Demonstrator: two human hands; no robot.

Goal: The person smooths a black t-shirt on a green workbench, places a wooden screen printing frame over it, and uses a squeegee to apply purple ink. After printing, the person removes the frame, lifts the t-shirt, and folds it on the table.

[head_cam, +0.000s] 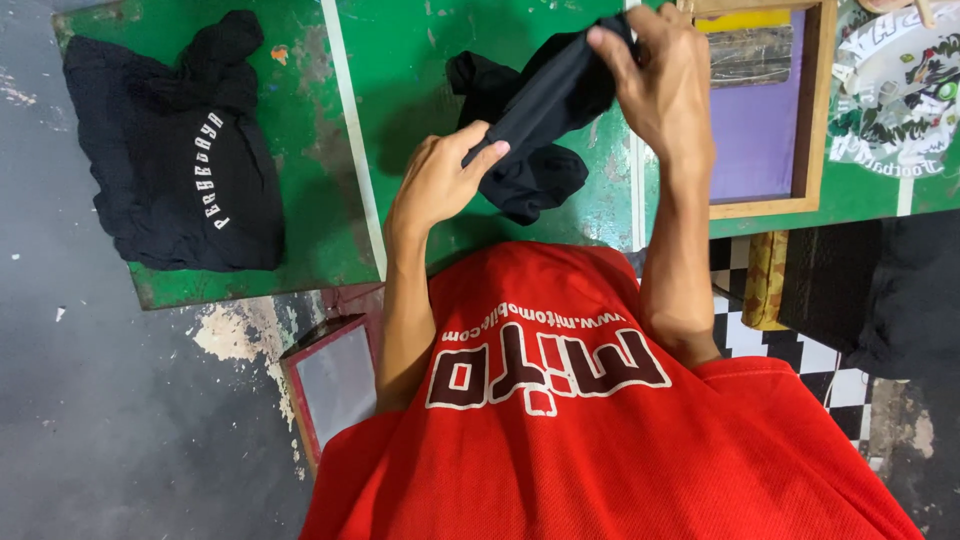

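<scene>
Fingers of both the left hand (440,180) and right hand (660,85) grasp a black garment (535,115), stretched between them

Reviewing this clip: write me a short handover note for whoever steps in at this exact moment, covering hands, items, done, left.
Left hand: grips the lower end of the black garment.
Right hand: pinches its upper end, lifted over the green table.
Nearby: a folded black shirt with white lettering lies on the left board; a wooden screen frame sits to the right.
Done: one shirt laid aside.
Left: the held garment is bunched, not yet spread flat.
</scene>
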